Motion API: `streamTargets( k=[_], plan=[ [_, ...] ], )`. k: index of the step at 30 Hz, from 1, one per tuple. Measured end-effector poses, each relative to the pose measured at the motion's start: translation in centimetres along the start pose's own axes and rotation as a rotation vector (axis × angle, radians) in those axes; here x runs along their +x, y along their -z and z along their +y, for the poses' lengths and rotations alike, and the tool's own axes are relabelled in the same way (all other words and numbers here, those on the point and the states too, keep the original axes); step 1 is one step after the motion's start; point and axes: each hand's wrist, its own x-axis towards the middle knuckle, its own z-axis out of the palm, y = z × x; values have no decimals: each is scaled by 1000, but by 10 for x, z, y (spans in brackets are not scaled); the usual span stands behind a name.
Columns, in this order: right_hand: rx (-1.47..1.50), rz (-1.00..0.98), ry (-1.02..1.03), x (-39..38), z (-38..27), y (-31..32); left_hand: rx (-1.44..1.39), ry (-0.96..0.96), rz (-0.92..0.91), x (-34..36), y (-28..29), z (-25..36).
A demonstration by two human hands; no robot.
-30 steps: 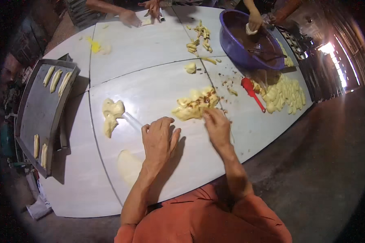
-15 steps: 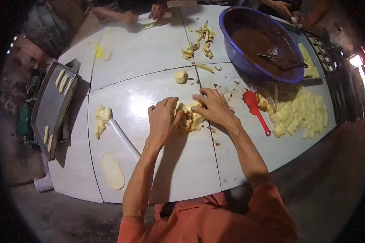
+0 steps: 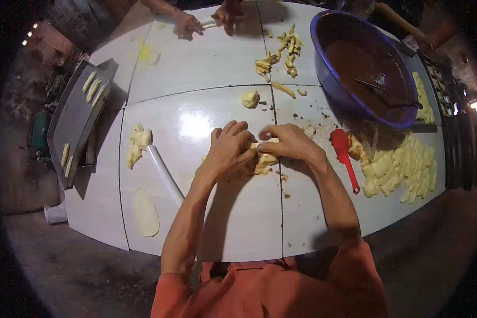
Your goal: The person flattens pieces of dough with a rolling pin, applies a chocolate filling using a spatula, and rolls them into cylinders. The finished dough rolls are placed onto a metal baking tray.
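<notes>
My left hand (image 3: 230, 148) and my right hand (image 3: 291, 146) meet at the middle of the table, their fingers curled into a lump of pale dough with brown filling (image 3: 265, 164), which they partly hide. Left of them a white rolling pin (image 3: 165, 172) lies beside a soft dough piece (image 3: 139, 140), with a flat dough oval (image 3: 146, 212) nearer me. A dough ball (image 3: 249, 98) sits beyond my hands. A red spatula (image 3: 342, 148) lies to their right.
A metal tray (image 3: 69, 132) with dough sticks stands left. Far right are a purple bowl (image 3: 318, 50) of brown liquid and spread dough pieces (image 3: 400, 167). Dough strips (image 3: 291, 47) lie at the back. Co-workers' hands (image 3: 186, 25) and an arm (image 3: 408, 26) reach over the far edge.
Since a second ago my hands have come together over the dough and closed further on it. A co-worker's hand has left the purple bowl. The view has shifted.
</notes>
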Motion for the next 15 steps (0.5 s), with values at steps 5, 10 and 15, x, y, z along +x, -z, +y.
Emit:
streamTargets(
  k=[5,10,15],
  plan=[
    [-203,-160,86,13,-8,8,-24,-101,183,1,-6,-6],
    [219,44,-131,-5,20,24,-12,-115,199,4,-8,-4],
    [823,156,-259,-19,25,23,-29,-68,187,4,-6,-2]
  ],
)
